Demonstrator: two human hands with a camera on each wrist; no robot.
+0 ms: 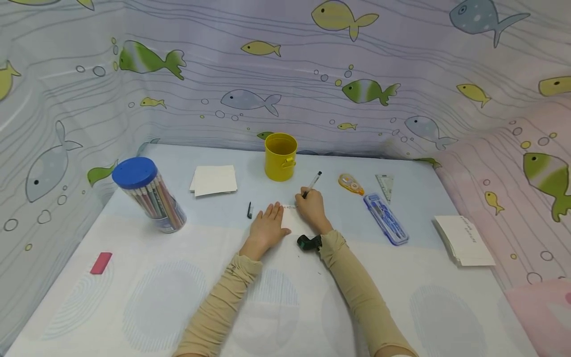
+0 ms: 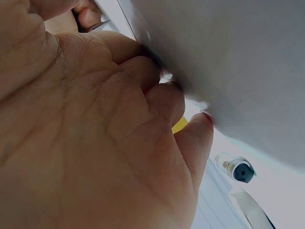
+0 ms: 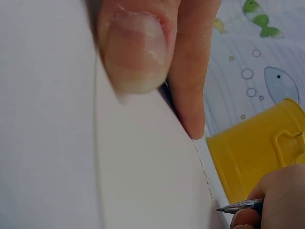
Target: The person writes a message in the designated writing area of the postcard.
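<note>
Hands: pen [image 1: 312, 184] gripped, card [image 1: 291, 214] pressed flat.

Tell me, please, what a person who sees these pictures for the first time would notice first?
Probably the two hands at the table's middle: the left hand presses flat on a white card while the right hand holds a pen at its far edge. Behind them stands a yellow bucket, and at the left a blue-lidded tub of pencils.
</note>
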